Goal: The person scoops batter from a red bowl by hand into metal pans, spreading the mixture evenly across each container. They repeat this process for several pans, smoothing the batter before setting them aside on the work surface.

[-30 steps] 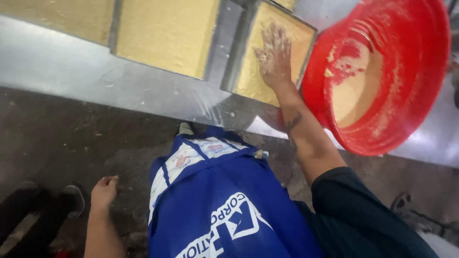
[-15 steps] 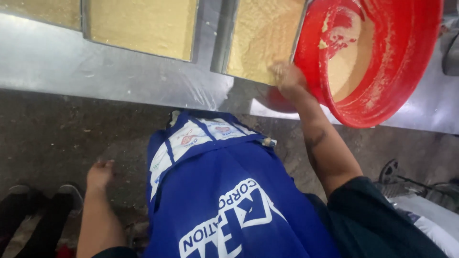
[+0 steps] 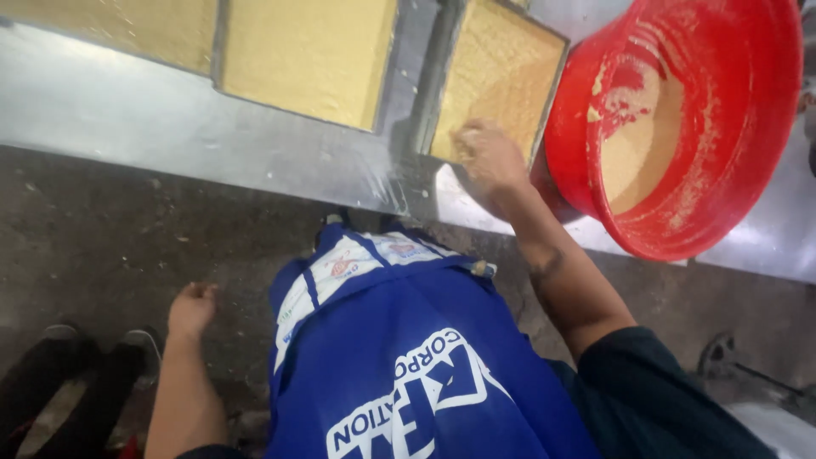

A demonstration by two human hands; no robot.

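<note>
My right hand [image 3: 489, 157] rests, dusted with yellow meal, on the near edge of a metal tray [image 3: 510, 76] filled with a flat yellow layer of dough. Its fingers are curled and I cannot see anything held in it. A big red plastic basin [image 3: 731, 212] stands tilted just right of that tray, with pale meal in its bottom and smears on its wall. My left hand [image 3: 191, 308] hangs at my side below the table edge, fingers loosely curled, holding nothing. I wear a blue apron [image 3: 408, 357] with white print.
Two more trays of smooth yellow dough, one [image 3: 310, 55] at centre and one [image 3: 110, 30] at left, lie on the steel table [image 3: 170, 127]. The dark concrete floor [image 3: 127, 238] is below. Dark shoes [image 3: 76, 374] show at the bottom left, and a caster wheel [image 3: 722, 357] at the bottom right.
My right hand slid from the middle of the tray back to its near edge, dipped by the basin's rim, and now sits on the tray's near corner. The view shifted slightly.
</note>
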